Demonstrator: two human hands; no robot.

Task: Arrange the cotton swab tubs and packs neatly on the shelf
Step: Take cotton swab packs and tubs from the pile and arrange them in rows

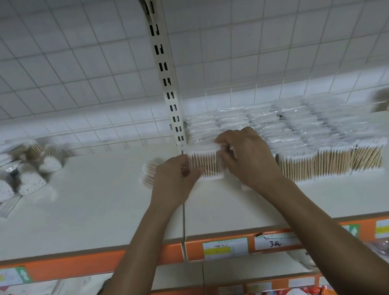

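Closely, left hand (175, 179) and right hand (248, 159) pinch swab pack (205, 164) — stacked packs (316, 137) alongside.

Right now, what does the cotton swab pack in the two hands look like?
The cotton swab pack is a clear plastic packet of pale wooden sticks with white cotton tips at top and bottom. It stands upright on the white shelf, at the left end of a row of matching packs. The left hand holds its left edge and the right hand pinches its upper right side. It looks blurred.
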